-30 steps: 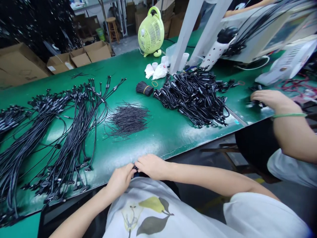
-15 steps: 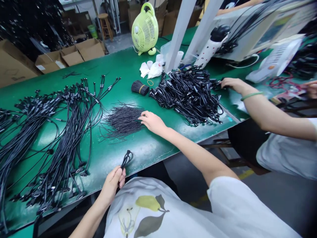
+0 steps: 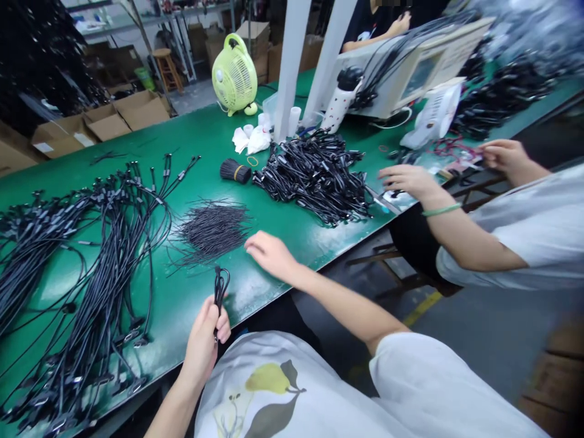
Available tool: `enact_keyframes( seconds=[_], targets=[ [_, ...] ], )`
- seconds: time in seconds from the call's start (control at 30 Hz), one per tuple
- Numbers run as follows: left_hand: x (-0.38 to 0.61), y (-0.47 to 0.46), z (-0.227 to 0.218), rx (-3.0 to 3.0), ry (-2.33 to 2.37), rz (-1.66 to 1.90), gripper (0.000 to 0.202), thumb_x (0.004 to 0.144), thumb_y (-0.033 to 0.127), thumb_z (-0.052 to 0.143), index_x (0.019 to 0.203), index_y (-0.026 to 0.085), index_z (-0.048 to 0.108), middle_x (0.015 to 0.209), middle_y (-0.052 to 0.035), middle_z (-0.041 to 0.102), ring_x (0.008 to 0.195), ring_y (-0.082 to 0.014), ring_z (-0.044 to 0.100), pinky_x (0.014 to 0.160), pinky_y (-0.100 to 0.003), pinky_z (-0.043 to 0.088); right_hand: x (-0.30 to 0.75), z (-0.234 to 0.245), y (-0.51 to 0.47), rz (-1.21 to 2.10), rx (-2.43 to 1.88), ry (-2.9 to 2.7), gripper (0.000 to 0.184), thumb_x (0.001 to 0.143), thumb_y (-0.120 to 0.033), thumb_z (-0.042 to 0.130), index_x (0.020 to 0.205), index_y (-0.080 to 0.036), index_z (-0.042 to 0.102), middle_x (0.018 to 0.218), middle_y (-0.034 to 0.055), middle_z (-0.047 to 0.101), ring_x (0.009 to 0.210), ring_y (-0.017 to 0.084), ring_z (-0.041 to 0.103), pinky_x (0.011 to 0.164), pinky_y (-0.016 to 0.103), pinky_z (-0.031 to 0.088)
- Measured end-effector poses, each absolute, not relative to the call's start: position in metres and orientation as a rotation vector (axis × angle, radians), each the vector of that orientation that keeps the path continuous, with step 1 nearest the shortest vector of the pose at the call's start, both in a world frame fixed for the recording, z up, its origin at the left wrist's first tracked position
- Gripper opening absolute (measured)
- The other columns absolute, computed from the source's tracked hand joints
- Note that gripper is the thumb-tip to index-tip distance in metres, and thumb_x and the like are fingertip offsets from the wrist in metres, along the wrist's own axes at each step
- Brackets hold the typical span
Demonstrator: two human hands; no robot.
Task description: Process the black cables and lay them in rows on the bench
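Observation:
My left hand (image 3: 207,331) is closed around a folded black cable (image 3: 219,286), its looped end standing up above the fist near the table's front edge. My right hand (image 3: 271,255) is over the green table with thumb and fingers pressed together; anything between the fingertips is too thin to make out. Just left of those fingertips lies a loose pile of thin black twist ties (image 3: 212,230). Behind the pile sits a bundle of twist ties (image 3: 235,171) held by a yellow band. A heap of coiled black cables (image 3: 314,176) lies to the right of the bundle.
Long black cables (image 3: 114,261) spread over the left of the table. Farther back stand a green fan (image 3: 235,76), white posts (image 3: 292,67) and a spotted bottle (image 3: 338,103). At right, a co-worker's hands (image 3: 408,181) are near the cable heap. Cardboard boxes (image 3: 107,121) stand beyond.
My right hand has drawn back from the twist tie pile toward me. The cable in my left hand is turned more upright. The view has shifted right; the co-worker's hand is off the heap.

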State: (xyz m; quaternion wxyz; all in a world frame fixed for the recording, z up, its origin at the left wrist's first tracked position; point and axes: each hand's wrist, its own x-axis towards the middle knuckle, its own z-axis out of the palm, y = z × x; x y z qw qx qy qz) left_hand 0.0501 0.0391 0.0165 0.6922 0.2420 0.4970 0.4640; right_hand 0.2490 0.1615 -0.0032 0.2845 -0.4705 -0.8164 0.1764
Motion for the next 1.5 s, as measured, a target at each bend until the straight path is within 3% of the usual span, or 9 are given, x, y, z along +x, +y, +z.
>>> enact_keyframes(
  seconds=[0.13, 0.3, 0.4, 0.57, 0.93, 1.07, 1.2, 1.4, 1.5],
  targets=[
    [0.059, 0.047, 0.017, 0.586, 1.097, 1.028, 0.042, 0.079, 0.048, 0.069, 0.105, 0.017, 0.058, 0.058, 0.009, 0.034, 0.045, -0.0049, 0.027, 0.042, -0.017, 0.025, 0.216, -0.006, 0.098, 0.669, -0.921, -2.26, 0.009, 0.092, -0.018, 0.052, 0.09, -0.016, 0.061, 0.085, 0.001, 0.062, 0.078, 0.01, 0.056, 0.071, 0.02, 0.042],
    [0.042, 0.047, 0.0, 1.149, 1.472, 1.012, 0.03, 0.081, 0.044, 0.06, 0.095, 0.018, 0.065, 0.064, 0.0011, 0.053, 0.063, -0.0152, 0.053, 0.06, -0.025, 0.044, 0.205, 0.01, 0.084, -0.044, -0.704, -2.494, 0.022, 0.096, -0.023, 0.042, 0.084, -0.016, 0.058, 0.079, 0.0024, 0.058, 0.071, 0.014, 0.052, 0.062, 0.029, 0.037],
    [0.03, 0.045, -0.012, 1.477, 1.681, 0.872, 0.023, 0.074, 0.037, 0.057, 0.085, 0.02, 0.068, 0.079, -0.0062, 0.065, 0.091, -0.026, 0.061, 0.08, -0.034, 0.047, 0.207, 0.022, 0.093, -0.35, -0.352, -2.605, 0.021, 0.096, -0.016, 0.04, 0.091, -0.015, 0.06, 0.105, 0.0055, 0.061, 0.089, 0.015, 0.055, 0.072, 0.03, 0.037],
    [0.026, 0.039, -0.005, 1.193, 1.479, 0.733, 0.022, 0.068, 0.036, 0.061, 0.057, 0.019, 0.054, 0.051, 0.0021, 0.047, 0.05, -0.0138, 0.043, 0.047, -0.025, 0.038, 0.205, 0.028, 0.099, -0.367, -0.129, -2.657, 0.03, 0.101, -0.028, 0.033, 0.089, -0.018, 0.059, 0.097, 0.0043, 0.061, 0.083, 0.013, 0.055, 0.067, 0.029, 0.036],
    [0.042, 0.04, 0.011, 0.68, 1.265, 0.634, 0.033, 0.069, 0.039, 0.072, 0.092, 0.016, 0.067, 0.052, 0.0077, 0.038, 0.046, -0.0069, 0.032, 0.042, -0.018, 0.03, 0.194, 0.036, 0.082, -0.727, -0.113, -3.03, 0.031, 0.093, -0.015, 0.038, 0.076, -0.018, 0.064, 0.083, 0.0058, 0.065, 0.075, 0.018, 0.059, 0.06, 0.03, 0.039],
    [0.04, 0.043, 0.004, 0.999, 1.465, 0.83, 0.04, 0.078, 0.044, 0.064, 0.11, 0.019, 0.066, 0.085, -0.0035, 0.066, 0.082, -0.018, 0.061, 0.074, -0.028, 0.05, 0.185, 0.036, 0.101, -0.526, -0.354, -3.11, 0.03, 0.093, -0.02, 0.039, 0.08, -0.018, 0.066, 0.08, 0.0049, 0.067, 0.066, 0.015, 0.058, 0.05, 0.027, 0.036],
    [0.038, 0.06, 0.007, 1.118, 1.556, 1.16, 0.049, 0.088, 0.053, 0.049, 0.122, 0.019, 0.061, 0.122, -0.0089, 0.063, 0.12, -0.0253, 0.053, 0.104, -0.038, 0.039, 0.177, 0.035, 0.116, 0.078, -0.896, -2.689, 0.03, 0.096, -0.029, 0.037, 0.092, -0.015, 0.064, 0.088, 0.0063, 0.068, 0.075, 0.016, 0.062, 0.057, 0.026, 0.04],
    [0.02, 0.069, 0.024, 1.35, 1.352, 1.131, 0.031, 0.084, 0.043, 0.06, 0.104, 0.022, 0.07, 0.122, -0.0081, 0.057, 0.119, -0.0257, 0.05, 0.104, -0.037, 0.038, 0.19, 0.02, 0.11, 1.135, -0.96, -2.083, 0.021, 0.094, -0.025, 0.049, 0.08, -0.017, 0.063, 0.08, -0.0032, 0.065, 0.075, 0.008, 0.058, 0.067, 0.017, 0.037],
    [0.02, 0.059, 0.031, 1.641, 1.32, 0.842, 0.024, 0.084, 0.037, 0.056, 0.087, 0.025, 0.076, 0.107, -0.0083, 0.057, 0.106, -0.0253, 0.053, 0.095, -0.037, 0.042, 0.209, 0.018, 0.117, 1.141, -0.991, -2.115, 0.02, 0.093, -0.024, 0.051, 0.078, -0.017, 0.062, 0.076, -0.0044, 0.063, 0.071, 0.008, 0.055, 0.063, 0.018, 0.033]
  ],
)
